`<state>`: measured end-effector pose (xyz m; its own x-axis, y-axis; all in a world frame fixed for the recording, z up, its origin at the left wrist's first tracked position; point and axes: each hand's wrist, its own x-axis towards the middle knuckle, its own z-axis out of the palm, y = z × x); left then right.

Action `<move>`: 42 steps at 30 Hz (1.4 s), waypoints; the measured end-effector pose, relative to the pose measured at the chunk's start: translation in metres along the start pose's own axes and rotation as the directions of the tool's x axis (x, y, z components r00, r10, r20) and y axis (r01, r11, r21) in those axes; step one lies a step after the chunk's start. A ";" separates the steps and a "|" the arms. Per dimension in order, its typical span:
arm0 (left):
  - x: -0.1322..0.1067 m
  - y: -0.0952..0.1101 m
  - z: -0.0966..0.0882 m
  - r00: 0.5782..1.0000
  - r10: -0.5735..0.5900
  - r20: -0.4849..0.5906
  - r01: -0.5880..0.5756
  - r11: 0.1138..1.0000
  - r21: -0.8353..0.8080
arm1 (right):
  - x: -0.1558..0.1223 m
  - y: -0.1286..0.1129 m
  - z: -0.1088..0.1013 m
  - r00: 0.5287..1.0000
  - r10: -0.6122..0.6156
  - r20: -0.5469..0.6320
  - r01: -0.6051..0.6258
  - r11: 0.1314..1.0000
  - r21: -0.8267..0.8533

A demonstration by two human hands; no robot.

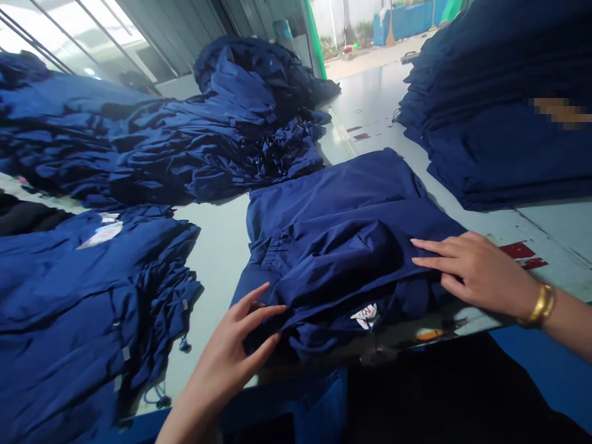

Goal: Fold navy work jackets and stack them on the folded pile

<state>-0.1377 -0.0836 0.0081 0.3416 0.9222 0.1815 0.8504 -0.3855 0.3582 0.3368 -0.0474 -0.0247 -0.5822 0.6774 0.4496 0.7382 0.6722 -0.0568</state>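
Note:
A navy blue garment point(342, 209), probably a jacket, lies partly folded on the table in front of me, with gathered elastic at its left side. A white label point(367, 316) shows at its near edge. My left hand point(235, 339) is at the garment's near left corner, fingers apart, the tips at the cloth. On the right side my right hand point(481, 271) rests with its fingers stretched out over the fabric; a gold bracelet circles that wrist. Neither hand grips the cloth visibly.
At left, a stack of navy garments point(69, 308) bears a white tag point(102, 233) and has dangling cord ends. Behind it spreads a long crumpled heap point(161, 135). A tall folded pile point(509, 142) stands at right on the pale table point(222, 228). A blurred patch covers part of that pile.

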 end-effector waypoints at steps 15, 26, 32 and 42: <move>0.035 0.072 0.079 0.905 0.386 0.180 -0.408 0.907 0.107 | 0.227 -0.025 0.053 0.815 -0.273 0.511 0.138 0.948 0.288; 0.026 0.065 0.085 0.898 0.336 0.286 -0.337 0.940 -0.046 | 0.233 0.004 0.076 0.847 -0.033 0.531 -0.259 0.846 0.466; 0.028 0.067 0.087 0.895 0.339 0.289 -0.344 0.938 -0.037 | 0.275 -0.037 0.064 0.739 -0.228 0.634 -0.077 0.906 0.416; 0.027 0.068 0.089 0.902 0.332 0.276 -0.325 0.943 -0.072 | 0.247 -0.070 0.092 0.666 -0.242 0.706 0.152 0.970 0.189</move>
<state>-0.0352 -0.0823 -0.0439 0.7012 0.7124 0.0297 0.6617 -0.6657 0.3450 0.1094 0.1002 0.0080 -0.8064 0.4996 -0.3164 0.5634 0.8116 -0.1547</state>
